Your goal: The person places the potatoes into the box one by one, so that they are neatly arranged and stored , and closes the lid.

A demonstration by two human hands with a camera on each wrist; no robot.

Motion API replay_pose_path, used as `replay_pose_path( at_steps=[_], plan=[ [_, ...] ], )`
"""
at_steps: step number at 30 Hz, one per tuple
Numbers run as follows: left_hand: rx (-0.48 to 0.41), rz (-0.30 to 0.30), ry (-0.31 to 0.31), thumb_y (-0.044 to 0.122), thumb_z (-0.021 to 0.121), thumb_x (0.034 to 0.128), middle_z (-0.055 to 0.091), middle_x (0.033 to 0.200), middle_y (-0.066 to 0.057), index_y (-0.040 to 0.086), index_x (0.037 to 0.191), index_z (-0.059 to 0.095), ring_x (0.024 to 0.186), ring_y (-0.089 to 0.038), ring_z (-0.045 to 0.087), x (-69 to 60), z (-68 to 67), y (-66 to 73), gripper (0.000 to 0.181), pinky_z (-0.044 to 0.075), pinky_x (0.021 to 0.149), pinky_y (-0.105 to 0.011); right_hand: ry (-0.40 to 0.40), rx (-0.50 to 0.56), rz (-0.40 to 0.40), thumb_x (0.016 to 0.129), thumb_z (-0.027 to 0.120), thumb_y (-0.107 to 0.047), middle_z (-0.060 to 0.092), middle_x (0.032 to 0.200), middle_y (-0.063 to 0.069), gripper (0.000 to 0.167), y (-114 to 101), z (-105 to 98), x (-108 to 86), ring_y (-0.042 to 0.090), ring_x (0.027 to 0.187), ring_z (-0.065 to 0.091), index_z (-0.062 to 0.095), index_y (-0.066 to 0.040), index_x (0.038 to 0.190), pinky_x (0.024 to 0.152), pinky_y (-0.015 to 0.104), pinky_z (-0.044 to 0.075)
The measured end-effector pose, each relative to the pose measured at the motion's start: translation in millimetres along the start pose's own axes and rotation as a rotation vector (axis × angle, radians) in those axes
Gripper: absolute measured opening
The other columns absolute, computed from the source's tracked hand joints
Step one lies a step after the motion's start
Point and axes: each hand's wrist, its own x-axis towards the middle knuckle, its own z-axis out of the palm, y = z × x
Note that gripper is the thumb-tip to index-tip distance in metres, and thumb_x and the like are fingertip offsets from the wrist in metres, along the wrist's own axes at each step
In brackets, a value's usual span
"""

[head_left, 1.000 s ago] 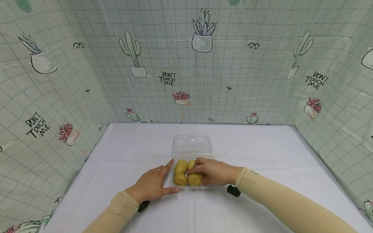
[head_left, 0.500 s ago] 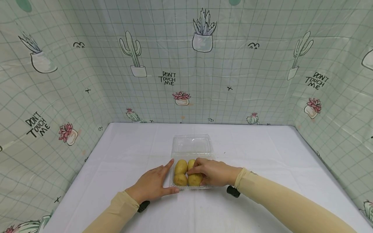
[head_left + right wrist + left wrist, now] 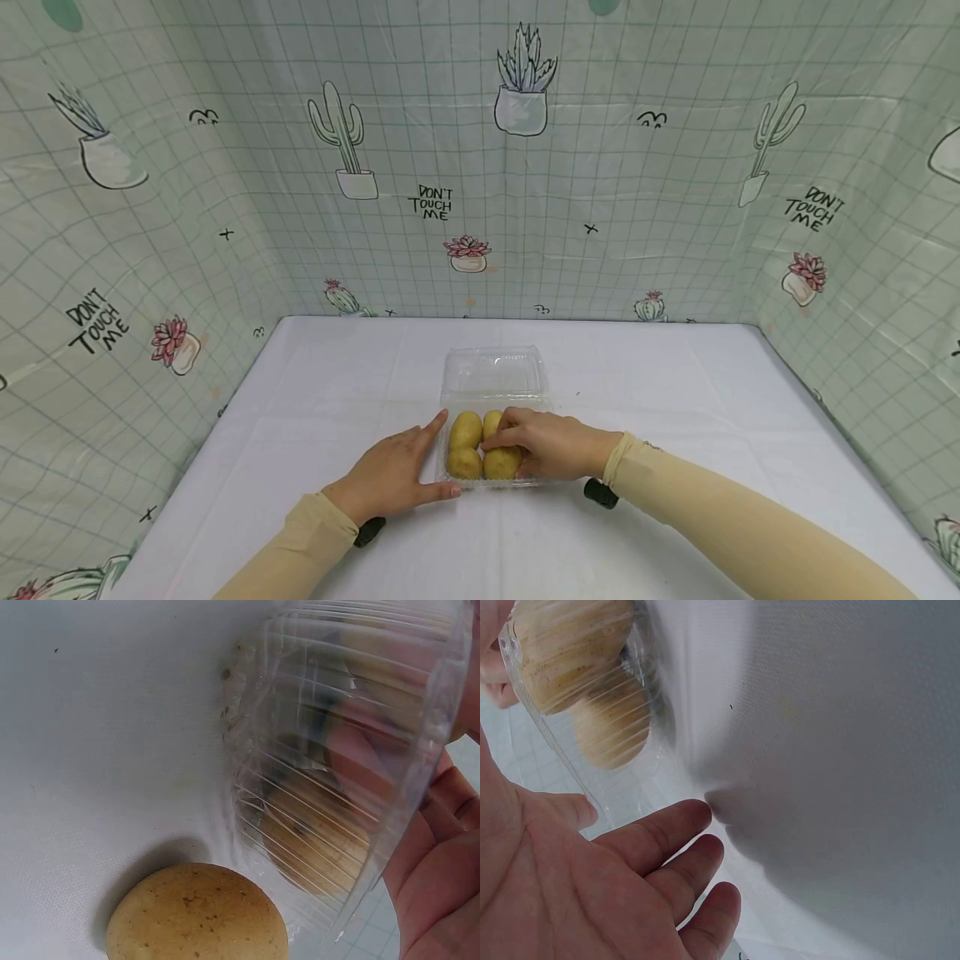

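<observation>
A clear plastic clamshell box [image 3: 495, 372] stands with its lid folded back; several yellow potatoes [image 3: 467, 429] lie in its base. My right hand [image 3: 562, 443] reaches over the right side, fingers curled down inside. It seems to grip the front right potato [image 3: 501, 464], thumb on its right and fingertips at its far left; the hand covers part of the grip. My left hand [image 3: 393, 471] is spread along the left side, thumb by the front corner and index finger by the left wall. In the right wrist view a loose potato [image 3: 197, 915] lies outside the box.
A white cloth [image 3: 675, 383] covers the table. Patterned curtains [image 3: 592, 183] rise at the back and both sides. The loose potato outside the box is hidden in the head view. Dark wrist devices [image 3: 600, 493] sit under both wrists.
</observation>
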Motion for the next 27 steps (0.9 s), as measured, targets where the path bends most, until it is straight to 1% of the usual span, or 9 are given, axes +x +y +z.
replay_pose_path(
  at_steps=[7,11,16,20,27],
  plan=[
    [-0.002,-0.003,-0.004,0.073,0.060,0.0846,0.049,0.145,-0.020,0.010,0.159,0.023,0.131,-0.040,0.048,0.1,0.5,-0.3,0.105,0.040,0.106,-0.053,0.016,0.015,-0.024,0.081,0.085,-0.014,0.053,0.117,-0.005,0.058,1.6,0.0,0.7,0.006,0.095,0.055,0.064,-0.023,0.134,0.082,0.023,0.050],
    [-0.004,-0.003,-0.003,0.073,0.060,0.0844,0.049,0.145,-0.020,0.010,0.160,0.023,0.131,-0.040,0.048,0.2,0.9,-0.9,0.105,0.040,0.105,-0.054,0.025,0.033,-0.020,0.080,0.086,-0.013,0.054,0.117,-0.005,0.058,2.6,-0.4,1.0,0.006,0.093,0.055,0.065,-0.022,0.134,0.082,0.022,0.050],
    [-0.006,-0.002,0.000,0.073,0.061,0.0843,0.050,0.145,-0.020,0.010,0.159,0.023,0.131,-0.041,0.049,0.1,1.0,-1.2,0.105,0.040,0.105,-0.054,0.026,0.037,-0.009,0.080,0.086,-0.014,0.054,0.119,-0.004,0.059,3.2,-1.9,0.4,0.009,0.096,0.057,0.064,-0.021,0.134,0.086,0.025,0.050],
    [-0.007,-0.002,0.004,0.073,0.061,0.0839,0.050,0.145,-0.020,0.010,0.159,0.024,0.130,-0.041,0.049,0.0,1.1,-1.2,0.105,0.041,0.104,-0.054,0.028,0.050,-0.007,0.079,0.087,-0.013,0.053,0.120,-0.004,0.060,4.1,-2.6,-0.2,0.012,0.097,0.058,0.064,-0.020,0.134,0.087,0.026,0.051],
    [-0.013,-0.011,-0.002,0.074,0.060,0.0837,0.049,0.146,-0.020,0.011,0.160,0.023,0.132,-0.041,0.048,0.4,1.0,-1.1,0.105,0.040,0.105,-0.054,0.041,0.066,-0.016,0.080,0.086,-0.012,0.055,0.122,-0.002,0.059,8.0,-5.8,-2.9,0.011,0.096,0.060,0.063,-0.021,0.134,0.087,0.023,0.050]
  ],
)
